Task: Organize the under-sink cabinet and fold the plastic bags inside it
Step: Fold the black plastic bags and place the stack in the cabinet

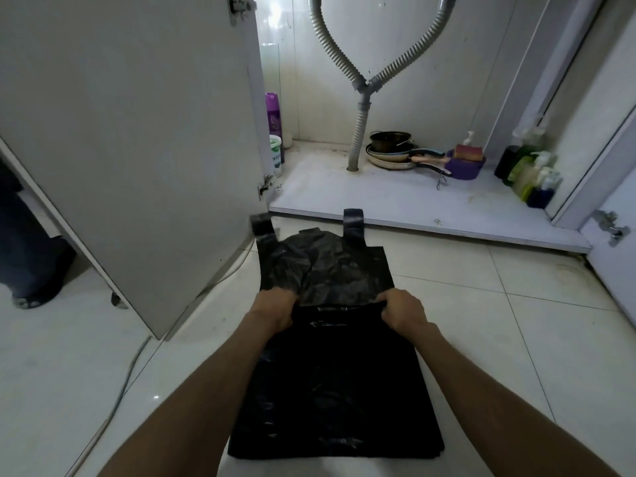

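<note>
one black plastic bag, two handles; left hand, right hand fingers pinching its fold.

No words or numbers can be read here. At the 9 o'clock side of the cabinet, a white tub has green letters, but they are too blurry. The purple spray can behind it shows only fuzzy marks.

Dim cool light, soft focus (edges bowed)
</note>
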The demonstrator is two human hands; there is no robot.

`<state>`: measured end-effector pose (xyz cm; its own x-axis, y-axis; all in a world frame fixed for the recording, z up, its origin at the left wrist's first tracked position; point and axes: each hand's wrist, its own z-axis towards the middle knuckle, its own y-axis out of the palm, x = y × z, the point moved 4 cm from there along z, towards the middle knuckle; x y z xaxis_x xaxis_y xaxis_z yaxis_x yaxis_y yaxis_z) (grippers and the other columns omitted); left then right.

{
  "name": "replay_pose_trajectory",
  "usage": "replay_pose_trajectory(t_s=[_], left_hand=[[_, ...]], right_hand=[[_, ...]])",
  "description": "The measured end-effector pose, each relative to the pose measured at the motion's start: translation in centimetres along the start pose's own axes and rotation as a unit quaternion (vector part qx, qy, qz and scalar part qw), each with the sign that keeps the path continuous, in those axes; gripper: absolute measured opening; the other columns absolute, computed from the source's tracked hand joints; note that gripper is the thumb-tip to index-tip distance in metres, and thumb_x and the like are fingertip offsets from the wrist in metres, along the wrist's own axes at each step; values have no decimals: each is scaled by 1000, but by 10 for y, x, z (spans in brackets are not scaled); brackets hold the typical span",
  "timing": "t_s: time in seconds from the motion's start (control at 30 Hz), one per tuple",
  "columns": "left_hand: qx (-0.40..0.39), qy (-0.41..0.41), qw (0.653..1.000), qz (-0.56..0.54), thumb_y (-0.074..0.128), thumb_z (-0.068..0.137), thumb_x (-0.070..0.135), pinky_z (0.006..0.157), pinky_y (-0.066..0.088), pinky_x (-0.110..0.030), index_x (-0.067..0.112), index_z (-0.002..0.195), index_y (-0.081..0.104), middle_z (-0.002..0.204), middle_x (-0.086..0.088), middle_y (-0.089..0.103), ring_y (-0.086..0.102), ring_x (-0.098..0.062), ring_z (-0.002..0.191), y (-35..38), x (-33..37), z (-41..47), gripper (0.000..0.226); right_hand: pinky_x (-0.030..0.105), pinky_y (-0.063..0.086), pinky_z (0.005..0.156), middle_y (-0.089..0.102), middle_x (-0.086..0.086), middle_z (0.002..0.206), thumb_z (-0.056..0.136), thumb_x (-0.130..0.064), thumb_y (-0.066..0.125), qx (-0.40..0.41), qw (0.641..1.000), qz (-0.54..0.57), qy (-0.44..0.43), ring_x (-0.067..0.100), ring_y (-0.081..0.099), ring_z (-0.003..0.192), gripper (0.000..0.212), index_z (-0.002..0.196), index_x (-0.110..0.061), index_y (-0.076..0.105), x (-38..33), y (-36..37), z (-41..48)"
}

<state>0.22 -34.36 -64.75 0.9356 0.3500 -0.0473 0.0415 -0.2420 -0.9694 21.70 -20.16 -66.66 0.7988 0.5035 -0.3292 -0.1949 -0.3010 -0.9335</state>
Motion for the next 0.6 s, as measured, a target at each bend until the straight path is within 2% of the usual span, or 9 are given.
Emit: replay_pose_trajectory(t_s=[0.1,0.2,0.3,0.47,0.6], left_hand=[[-36,-2,999,-13,60,85,25,94,48,-38,19,124,58,124,-10,60,59,-30,112,21,8,-13,40],[-53,-2,998,-38,64,82,28,93,48,-36,22,125,57,125,-8,60,59,-29,113,29,13,-24,44],[-67,13,996,-57,65,82,26,91,48,-35,22,119,59,123,-9,60,60,-29,111,30,18,-32,38],[-69,5,997,-33,59,87,21,96,48,-36,16,122,61,124,-12,60,59,-30,112,31,21,-44,35],[-85,-7,996,-28,59,87,20,96,47,-36,14,123,61,124,-13,60,60,-30,112,38,17,-54,36]], right_hand=[[33,51,85,68,8,106,79,-5,55,-43,999,5,5,30,63,102,26,95,-20,70,7,9,-14],[30,46,74,63,7,98,76,-3,55,-63,998,4,16,30,62,97,17,82,-20,56,11,15,-24],[33,47,81,61,10,106,80,-5,54,-71,997,-14,20,31,59,101,16,87,-18,50,11,19,-32],[38,49,92,59,13,118,85,-14,55,-117,992,-53,12,32,58,110,15,94,-20,45,6,26,-46],[43,50,95,59,18,119,85,-14,57,-179,980,-72,51,36,59,109,20,104,-9,58,16,36,-60]])
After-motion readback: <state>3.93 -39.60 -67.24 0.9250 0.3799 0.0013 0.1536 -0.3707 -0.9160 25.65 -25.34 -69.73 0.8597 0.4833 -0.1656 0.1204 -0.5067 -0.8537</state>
